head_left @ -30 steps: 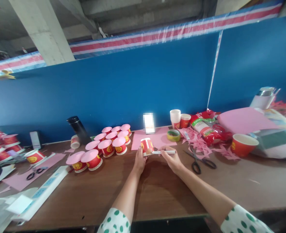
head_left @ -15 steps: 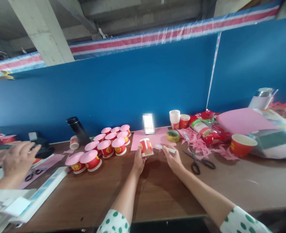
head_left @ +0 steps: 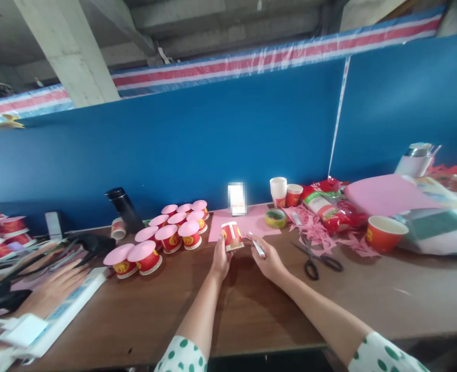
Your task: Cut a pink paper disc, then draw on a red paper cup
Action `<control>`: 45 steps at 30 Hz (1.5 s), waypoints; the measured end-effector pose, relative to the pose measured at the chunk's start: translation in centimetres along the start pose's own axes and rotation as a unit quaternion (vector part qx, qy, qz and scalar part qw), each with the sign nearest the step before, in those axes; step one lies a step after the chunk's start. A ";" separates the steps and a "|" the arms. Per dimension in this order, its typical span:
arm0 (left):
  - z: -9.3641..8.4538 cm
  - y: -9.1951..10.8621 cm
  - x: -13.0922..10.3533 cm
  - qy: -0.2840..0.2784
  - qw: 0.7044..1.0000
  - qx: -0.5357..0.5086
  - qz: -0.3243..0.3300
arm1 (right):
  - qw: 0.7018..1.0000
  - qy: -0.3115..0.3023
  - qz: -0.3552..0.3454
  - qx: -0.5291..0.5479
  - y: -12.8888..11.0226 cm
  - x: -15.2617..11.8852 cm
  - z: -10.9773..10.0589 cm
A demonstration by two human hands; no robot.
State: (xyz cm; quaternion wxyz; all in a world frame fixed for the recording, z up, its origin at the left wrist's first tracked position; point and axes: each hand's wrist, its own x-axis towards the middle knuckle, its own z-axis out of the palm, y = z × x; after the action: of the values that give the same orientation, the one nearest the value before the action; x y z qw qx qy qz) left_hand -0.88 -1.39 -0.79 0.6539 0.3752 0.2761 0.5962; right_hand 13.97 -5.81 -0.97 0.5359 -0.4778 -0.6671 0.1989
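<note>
A red paper cup [head_left: 232,236] is gripped in my left hand [head_left: 222,258], tilted, a little above the table's middle. My right hand [head_left: 270,261] is closed around a white pen-like stick [head_left: 256,245], its tip pointing up and left, beside the cup but apart from it. Behind both hands lies a pink paper sheet [head_left: 216,227] on the table. Left of my left hand stand several upturned red cups [head_left: 167,236] with pink discs on top. Black scissors [head_left: 314,258] lie open-bladed right of my right hand.
A roll of tape [head_left: 275,218] sits on the pink sheet's right end, near pink paper shreds [head_left: 309,227] and a red packet [head_left: 325,204]. An upright red cup [head_left: 386,232] stands farther right. At left are a black bottle [head_left: 123,209], a power strip [head_left: 67,310] and another person's hand [head_left: 60,287].
My right hand has shifted slightly left toward the cup, and the stick has turned steeper. The other person's hand at left has lowered to the table, with a black object now beside it.
</note>
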 end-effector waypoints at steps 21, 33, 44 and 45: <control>0.2 0.4 -0.4 0.052 0.997 0.048 0.021 | 1.000 -0.023 -0.002 -0.006 -0.2 -0.3 0.0; 0.5 0.7 -0.3 0.077 0.997 0.029 -0.009 | 0.999 -0.032 -0.005 -0.013 -0.9 0.0 -0.4; 1.2 1.4 -1.1 0.063 0.994 0.080 0.048 | 0.998 -0.008 -0.001 -0.056 -0.9 -0.3 -1.0; 1.2 1.5 -1.1 0.062 0.992 0.089 0.058 | 0.998 -0.012 -0.002 -0.058 -0.9 -0.3 -1.0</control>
State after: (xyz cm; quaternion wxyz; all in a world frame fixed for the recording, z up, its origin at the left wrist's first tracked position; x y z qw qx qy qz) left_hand -0.92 -2.70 0.97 0.5635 0.4098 0.3462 0.6282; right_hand 14.44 -6.69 -0.08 0.4999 -0.5042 -0.6848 0.1640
